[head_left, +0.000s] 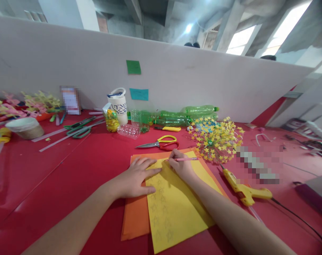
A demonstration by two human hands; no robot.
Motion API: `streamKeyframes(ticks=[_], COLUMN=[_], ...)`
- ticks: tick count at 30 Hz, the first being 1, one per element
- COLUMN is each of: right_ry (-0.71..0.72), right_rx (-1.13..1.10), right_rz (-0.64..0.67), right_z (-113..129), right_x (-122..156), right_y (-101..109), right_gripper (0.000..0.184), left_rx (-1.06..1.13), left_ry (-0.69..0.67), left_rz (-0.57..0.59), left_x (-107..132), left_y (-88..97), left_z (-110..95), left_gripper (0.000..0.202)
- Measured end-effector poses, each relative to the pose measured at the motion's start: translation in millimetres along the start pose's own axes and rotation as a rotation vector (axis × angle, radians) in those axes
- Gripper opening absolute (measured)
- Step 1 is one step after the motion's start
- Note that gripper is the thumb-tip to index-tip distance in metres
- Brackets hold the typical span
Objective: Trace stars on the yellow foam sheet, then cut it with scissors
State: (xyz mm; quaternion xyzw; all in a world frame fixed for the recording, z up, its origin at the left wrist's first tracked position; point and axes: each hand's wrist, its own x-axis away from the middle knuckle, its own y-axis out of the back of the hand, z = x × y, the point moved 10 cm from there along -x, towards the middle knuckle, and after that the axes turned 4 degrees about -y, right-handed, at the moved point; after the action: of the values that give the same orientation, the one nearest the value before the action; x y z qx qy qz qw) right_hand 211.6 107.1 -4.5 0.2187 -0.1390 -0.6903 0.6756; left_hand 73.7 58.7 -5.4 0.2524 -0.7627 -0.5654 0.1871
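Note:
My right hand grips a pink pencil, its tip down at the upper part of a yellow sheet. Rows of pencil-drawn stars run down the left side of that sheet. My left hand lies with fingers spread, pressing on the sheet's upper left edge. Orange sheets lie underneath, showing on the left and along the top. Just beyond the paper rest scissors with one yellow and one red handle. To the right stands a bunch of small yellow stars around green plastic.
A yellow glue gun with a black cord lies right of my right forearm. Behind are a yellow cutter, green bottles and a white cup. Green-handled scissors and a tub sit left. A white partition closes the back.

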Motion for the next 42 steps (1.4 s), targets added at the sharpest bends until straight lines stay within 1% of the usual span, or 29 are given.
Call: streamKeyframes(ticks=[7,17,21,27,30,33,36,39,42], right_ry=[-0.005,0.068,0.068,0.037,0.002,-0.07,-0.093,-0.135,-0.181], right_rx=[0.014,0.037,0.012,-0.041,-0.146,-0.3,-0.389,-0.386,-0.337], right_rz=[0.024,0.102,0.121,0.14,0.147,0.103,0.078,0.137,0.217], right_z=[0,5,5,5,2,-4,-2,4,9], right_x=[0,2,3,4,2,-3,-7,-7,-4], right_y=[-2,-12,-14,-16,-14,-5,6,7,4], right_gripper=[0.007,0.005,0.006,0.007,0.007,0.007,0.014,0.017,0.009], left_rx=[-0.002,-0.018,-0.008,-0.006,-0.01,-0.014,-0.016,-0.018,-0.022], left_ry=[0.003,-0.005,0.003,0.001,-0.002,-0.003,0.007,0.015,0.02], left_rz=[0.002,-0.007,0.002,0.002,-0.003,-0.007,0.013,0.032,0.028], left_x=[0,-1,-1,0,0,0,1,1,-2], left_y=[-0.8,-0.8,-1.9,-1.6,-1.1,0.6,1.2,1.2,1.9], left_z=[1,0,1,1,0,0,-1,-2,-5], left_gripper=[0.06,0.06,0.06,0.06,0.061,0.061,0.061,0.055,0.052])
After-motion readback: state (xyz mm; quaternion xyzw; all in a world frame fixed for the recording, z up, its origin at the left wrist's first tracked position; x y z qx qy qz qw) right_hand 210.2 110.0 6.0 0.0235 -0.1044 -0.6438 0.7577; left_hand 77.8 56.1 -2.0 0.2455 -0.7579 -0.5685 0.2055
